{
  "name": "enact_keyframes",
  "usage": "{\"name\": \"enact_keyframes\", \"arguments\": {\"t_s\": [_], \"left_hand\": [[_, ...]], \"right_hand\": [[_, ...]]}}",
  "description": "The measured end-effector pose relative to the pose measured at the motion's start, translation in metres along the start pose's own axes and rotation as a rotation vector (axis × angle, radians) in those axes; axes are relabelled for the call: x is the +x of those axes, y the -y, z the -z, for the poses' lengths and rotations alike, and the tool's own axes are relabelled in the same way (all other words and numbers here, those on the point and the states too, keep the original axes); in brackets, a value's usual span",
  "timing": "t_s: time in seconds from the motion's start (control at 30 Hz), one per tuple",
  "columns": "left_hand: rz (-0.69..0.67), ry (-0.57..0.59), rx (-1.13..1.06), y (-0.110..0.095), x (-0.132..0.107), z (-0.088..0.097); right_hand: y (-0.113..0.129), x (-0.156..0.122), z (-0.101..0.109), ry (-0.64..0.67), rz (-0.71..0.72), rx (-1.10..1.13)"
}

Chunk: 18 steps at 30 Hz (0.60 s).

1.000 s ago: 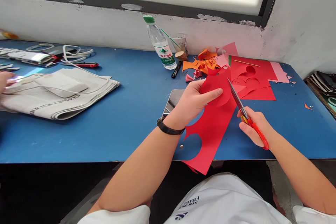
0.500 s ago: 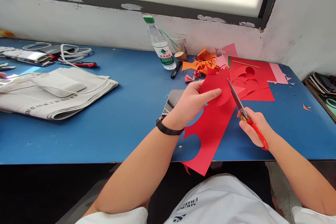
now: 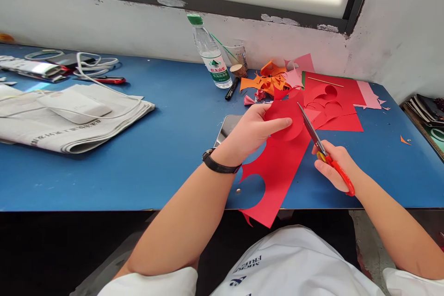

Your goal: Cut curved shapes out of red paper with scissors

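Observation:
My left hand [image 3: 255, 132] pinches a sheet of red paper [image 3: 282, 173], its thumb lying on top of a rounded part near the sheet's far end. Curved cut-outs mark the sheet's left side, and its near corner hangs over the table edge. My right hand [image 3: 335, 166] grips scissors [image 3: 315, 138] with red handles. Their blades look almost closed and point up and left, at the right edge of the rounded red part; whether they touch it I cannot tell. A phone [image 3: 227, 128] lies partly hidden under my left hand.
Behind my hands are a water bottle [image 3: 212, 58], a cup [image 3: 239, 55], a black marker [image 3: 232, 89] and orange paper scraps [image 3: 268, 82]. Red sheets with cut pieces [image 3: 348, 95] lie at the back right. A folded newspaper [image 3: 86, 134] bears a white device with a cable [image 3: 74, 106] on the left.
The scissor tips have shifted slightly left along the paper's edge. The view has tilted a little; both hands keep the same grip.

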State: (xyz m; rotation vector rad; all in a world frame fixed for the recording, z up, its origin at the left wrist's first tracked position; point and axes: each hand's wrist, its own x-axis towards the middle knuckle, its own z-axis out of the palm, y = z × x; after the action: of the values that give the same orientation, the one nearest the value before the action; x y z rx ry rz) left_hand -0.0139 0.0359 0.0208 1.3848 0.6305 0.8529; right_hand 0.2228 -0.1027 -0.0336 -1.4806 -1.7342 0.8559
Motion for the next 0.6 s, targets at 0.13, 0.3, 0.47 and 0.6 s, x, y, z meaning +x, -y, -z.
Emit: {"name": "enact_keyframes", "arguments": {"t_s": [0.13, 0.3, 0.47, 0.6], "left_hand": [[0.006, 0.001, -0.008, 0.0016, 0.0010, 0.0033], [0.014, 0.008, -0.009, 0.0048, 0.0025, 0.0061], [0.036, 0.015, -0.047, 0.0029, 0.0025, 0.0048], [0.042, -0.008, -0.052, 0.0006, 0.0024, 0.0041]], "right_hand": [[0.0003, -0.0003, 0.0006, 0.016, -0.013, 0.023], [0.0012, -0.0007, 0.0010, 0.024, -0.028, 0.025], [0.0024, -0.0016, 0.0030, 0.041, -0.030, 0.034], [0.0046, -0.0019, 0.0037, 0.043, -0.021, 0.038]]}}
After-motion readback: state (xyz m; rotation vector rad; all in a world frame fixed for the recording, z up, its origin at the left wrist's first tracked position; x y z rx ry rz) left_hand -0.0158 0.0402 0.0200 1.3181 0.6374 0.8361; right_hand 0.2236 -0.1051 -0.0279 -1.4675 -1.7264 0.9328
